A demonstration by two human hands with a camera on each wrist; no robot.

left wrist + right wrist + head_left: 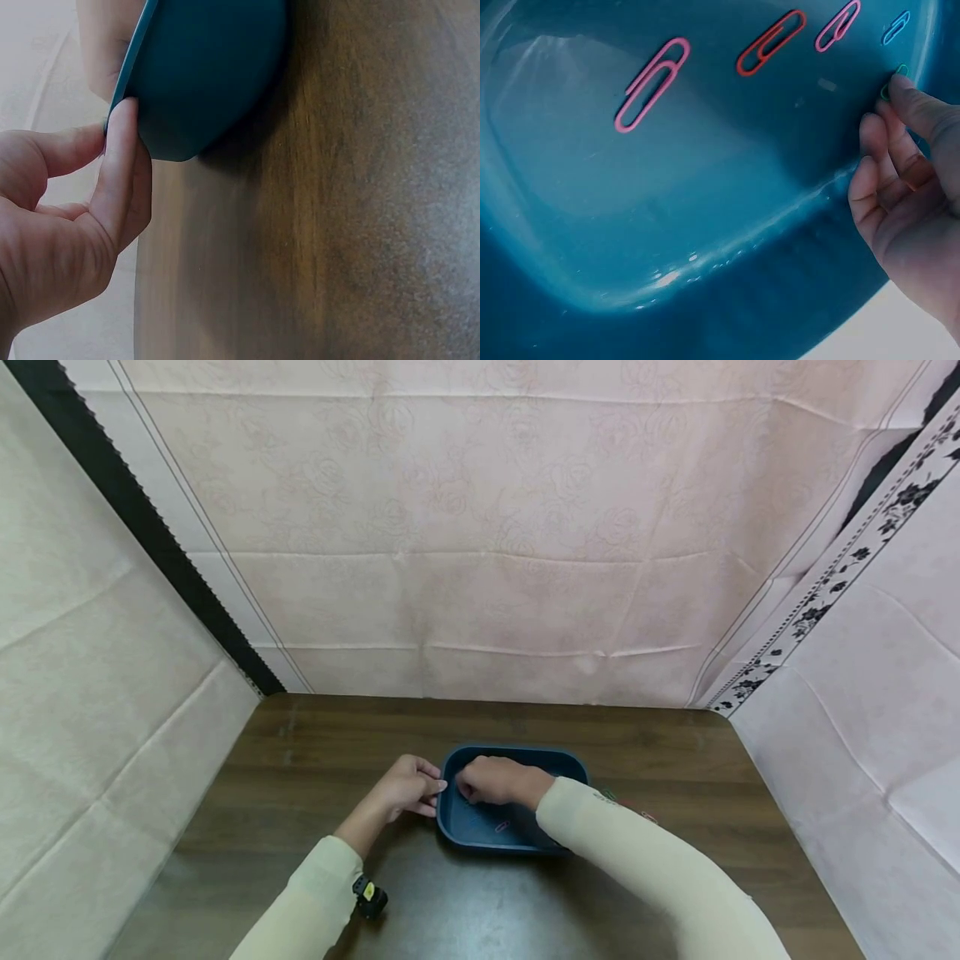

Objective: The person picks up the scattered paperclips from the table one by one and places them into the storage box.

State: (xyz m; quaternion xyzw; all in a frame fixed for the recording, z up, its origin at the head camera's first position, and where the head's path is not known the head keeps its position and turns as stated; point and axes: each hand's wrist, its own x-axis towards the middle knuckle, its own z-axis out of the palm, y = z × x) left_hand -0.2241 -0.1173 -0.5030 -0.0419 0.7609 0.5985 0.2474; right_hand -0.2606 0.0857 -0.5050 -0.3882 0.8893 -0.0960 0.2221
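Note:
A blue tray (517, 845) rests on the wooden table. My left hand (408, 789) pinches its left rim between thumb and fingers; the left wrist view shows the hand (82, 202) at the tray wall (202, 75). Inside the tray, my right hand (498, 779) reaches down toward the left end. In the right wrist view that hand (911, 165) pinches a small green paper clip (903, 70) at the tray floor. Lying in a row beside it are a blue paper clip (896, 28), a pink one, a red paper clip (771, 43) and another pink paper clip (652, 85).
Small green and red items (649, 817) show just behind the right sleeve, partly hidden, on the table (322, 760). White patterned cloth (487, 527) hangs behind the table and along both sides. A black device (370, 896) is strapped to the left wrist.

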